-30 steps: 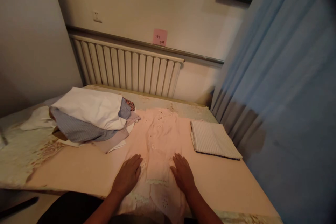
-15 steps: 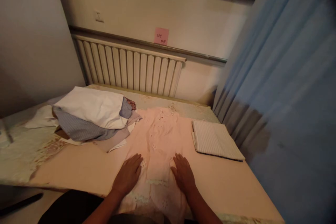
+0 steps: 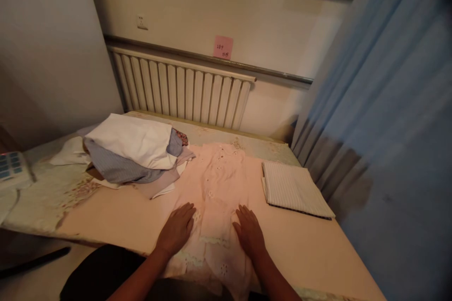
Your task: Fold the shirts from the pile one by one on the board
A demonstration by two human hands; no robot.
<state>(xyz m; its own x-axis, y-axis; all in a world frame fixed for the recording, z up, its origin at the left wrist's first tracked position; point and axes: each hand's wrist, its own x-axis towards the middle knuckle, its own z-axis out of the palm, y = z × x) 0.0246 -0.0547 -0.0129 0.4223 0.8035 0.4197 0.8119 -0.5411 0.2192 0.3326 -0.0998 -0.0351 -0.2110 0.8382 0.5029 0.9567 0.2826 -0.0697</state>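
A pale pink garment (image 3: 221, 188) with eyelet embroidery and scalloped trim lies spread on the table, its lower end hanging over the front edge. My left hand (image 3: 177, 228) rests flat on its left side, fingers stretched out. On the opposite side, my right hand (image 3: 249, 229) lies palm down, fingers extended and thumb a little apart. Neither hand grips the cloth. Part of the garment under both palms is hidden.
Left of the garment is a loose heap of white and grey-blue clothes (image 3: 130, 146). A folded striped cloth (image 3: 294, 189) lies at the right, near a blue curtain (image 3: 395, 141). Behind the table (image 3: 310, 254) stands a radiator (image 3: 187, 91). A white device with keys (image 3: 14, 169) sits far left.
The view has shifted slightly left, so things appear further right and more of the keyed device shows. Both hands stay flat on the garment, with hardly any visible movement.
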